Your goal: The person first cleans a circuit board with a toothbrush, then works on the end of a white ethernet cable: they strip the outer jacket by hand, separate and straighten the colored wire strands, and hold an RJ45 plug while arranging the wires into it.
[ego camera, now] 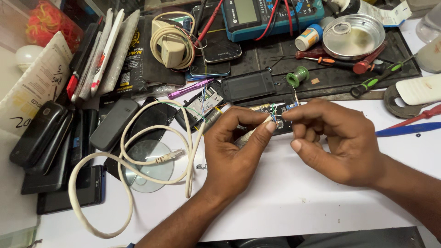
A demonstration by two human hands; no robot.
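The left hand [234,151] is pinching the stripped end of the white cable [138,160] between thumb and forefinger, fingers closed on it. The right hand [337,140] is closing its thumb and forefinger on the thin coloured wires [274,115] projecting from that cable end, so both hands are meeting fingertip to fingertip. This junction is lying just in front of the green solder spool [297,76], which is serving here as the reference landmark. The rest of the cable is looping away to the left of the spool across the white table [285,197], its plug [166,157] resting on a clear round disc [149,165]. Behind the spool, a multimeter [271,16] is lying with its leads. To the spool's right, screwdrivers [363,69] and a shallow metal tin [353,36] are sitting. Far left of the spool, dark phones [59,147] are lying stacked.
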